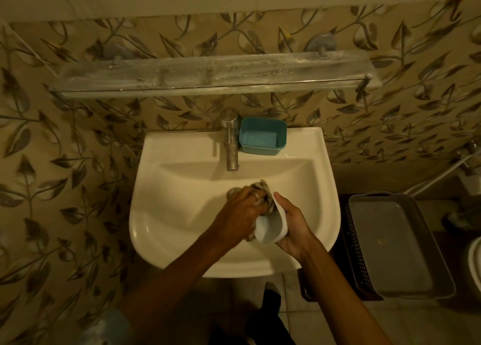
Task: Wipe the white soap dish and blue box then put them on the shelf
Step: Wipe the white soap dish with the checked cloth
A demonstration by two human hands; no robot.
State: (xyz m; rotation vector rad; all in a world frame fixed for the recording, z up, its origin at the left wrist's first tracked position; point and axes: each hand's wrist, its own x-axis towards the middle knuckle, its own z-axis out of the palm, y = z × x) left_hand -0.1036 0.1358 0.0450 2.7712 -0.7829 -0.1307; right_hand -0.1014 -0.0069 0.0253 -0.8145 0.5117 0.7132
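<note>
Leaf-patterned bathroom tiles surround a cream ceramic washbasin (166, 230). Over its front half, the right hand (292, 230) clasps the small white plastic soap dish (270, 229) by its outer wall, tilted on edge, while the left hand (240, 210) presses a bunched grey patterned cloth (264, 191) into it. It looks light, rigid, likely slick when wet, so gripping the rim suits. Farther back, the teal-blue rectangular plastic box (262, 136) sits on the basin's rear ledge beside the chrome tap (231, 141); the dusty glass shelf (208, 75) hangs above.

Dim, warm light falls on beige wall tiles with a grey leaf pattern (78, 141). Below the grip lies a pale tiled floor (294, 303); right of it, a grey plastic tray (390, 245).
</note>
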